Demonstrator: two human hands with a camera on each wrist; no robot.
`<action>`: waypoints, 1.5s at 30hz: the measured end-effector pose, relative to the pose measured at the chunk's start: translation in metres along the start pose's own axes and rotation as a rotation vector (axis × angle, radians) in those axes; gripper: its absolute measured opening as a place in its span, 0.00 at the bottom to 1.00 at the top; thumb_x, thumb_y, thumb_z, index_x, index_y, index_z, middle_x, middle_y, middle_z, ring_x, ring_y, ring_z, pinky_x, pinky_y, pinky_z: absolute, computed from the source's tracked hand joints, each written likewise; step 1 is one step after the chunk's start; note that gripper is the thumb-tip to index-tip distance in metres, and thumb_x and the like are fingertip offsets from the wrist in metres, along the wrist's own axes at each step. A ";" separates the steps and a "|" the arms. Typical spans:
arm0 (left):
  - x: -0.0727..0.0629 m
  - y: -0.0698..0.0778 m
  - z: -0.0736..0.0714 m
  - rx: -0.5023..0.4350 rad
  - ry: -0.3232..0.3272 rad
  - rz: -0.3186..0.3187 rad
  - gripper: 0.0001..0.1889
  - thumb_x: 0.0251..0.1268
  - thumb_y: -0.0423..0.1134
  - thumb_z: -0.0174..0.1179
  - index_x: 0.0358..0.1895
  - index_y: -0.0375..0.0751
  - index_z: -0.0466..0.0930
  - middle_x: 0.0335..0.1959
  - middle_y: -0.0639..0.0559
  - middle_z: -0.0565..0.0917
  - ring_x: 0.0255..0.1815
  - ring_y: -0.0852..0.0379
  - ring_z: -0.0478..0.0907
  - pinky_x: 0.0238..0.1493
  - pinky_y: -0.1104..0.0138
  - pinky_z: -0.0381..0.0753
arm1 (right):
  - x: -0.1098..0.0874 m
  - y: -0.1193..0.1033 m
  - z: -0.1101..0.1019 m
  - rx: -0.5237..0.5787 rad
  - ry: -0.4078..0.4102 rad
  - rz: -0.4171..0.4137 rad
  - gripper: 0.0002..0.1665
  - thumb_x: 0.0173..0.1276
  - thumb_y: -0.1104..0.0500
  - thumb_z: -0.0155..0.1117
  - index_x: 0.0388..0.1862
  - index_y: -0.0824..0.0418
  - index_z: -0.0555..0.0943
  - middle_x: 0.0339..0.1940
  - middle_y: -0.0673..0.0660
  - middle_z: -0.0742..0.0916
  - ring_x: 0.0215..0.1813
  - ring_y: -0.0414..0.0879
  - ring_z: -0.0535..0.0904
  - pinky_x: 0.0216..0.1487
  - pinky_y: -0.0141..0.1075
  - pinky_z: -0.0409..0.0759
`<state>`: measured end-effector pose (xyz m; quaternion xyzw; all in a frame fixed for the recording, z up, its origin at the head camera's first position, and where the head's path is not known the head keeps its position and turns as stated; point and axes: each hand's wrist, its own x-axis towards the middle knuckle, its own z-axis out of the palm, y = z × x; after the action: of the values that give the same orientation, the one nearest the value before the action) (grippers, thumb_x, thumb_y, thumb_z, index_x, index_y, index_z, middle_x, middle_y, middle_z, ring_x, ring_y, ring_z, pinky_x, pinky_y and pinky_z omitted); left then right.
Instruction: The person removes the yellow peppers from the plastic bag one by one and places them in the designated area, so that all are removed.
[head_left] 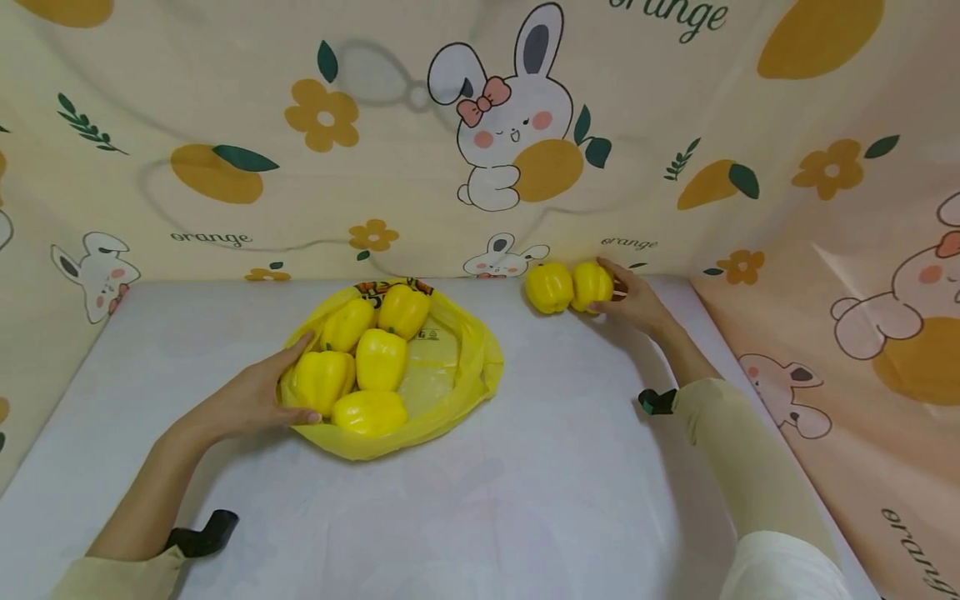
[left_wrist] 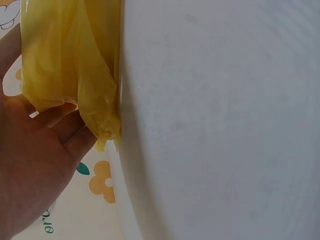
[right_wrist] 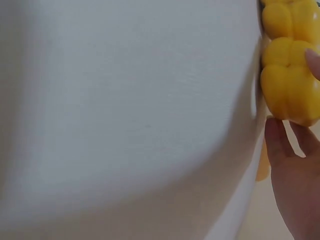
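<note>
A yellow plastic bag lies with its mouth spread wide, left of the table's middle. Several yellow bell peppers rest inside it. My left hand holds the bag's left side, thumb at the near rim and fingers round the outside; in the left wrist view the bag wall partly covers those fingers. At the back right, my right hand grips a yellow bell pepper from its right side, thumb in front and fingers behind. Another bell pepper sits against its left.
A white-covered table spreads under everything. Behind it rises a cream cloth backdrop with rabbits and oranges, and a similar cloth closes the right side. Dark straps show at the wrists.
</note>
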<state>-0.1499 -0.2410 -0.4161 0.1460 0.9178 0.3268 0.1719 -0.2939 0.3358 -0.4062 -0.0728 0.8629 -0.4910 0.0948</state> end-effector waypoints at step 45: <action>-0.002 -0.001 -0.002 -0.028 0.018 0.054 0.65 0.47 0.58 0.76 0.81 0.45 0.40 0.78 0.31 0.50 0.76 0.27 0.48 0.72 0.34 0.49 | -0.006 -0.059 0.044 -0.007 0.125 -0.360 0.36 0.61 0.69 0.72 0.69 0.64 0.73 0.68 0.60 0.76 0.69 0.56 0.72 0.71 0.47 0.68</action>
<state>-0.1490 -0.2436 -0.4146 0.1652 0.9103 0.3455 0.1569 -0.2760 0.2702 -0.3771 -0.1956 0.8420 -0.5005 -0.0485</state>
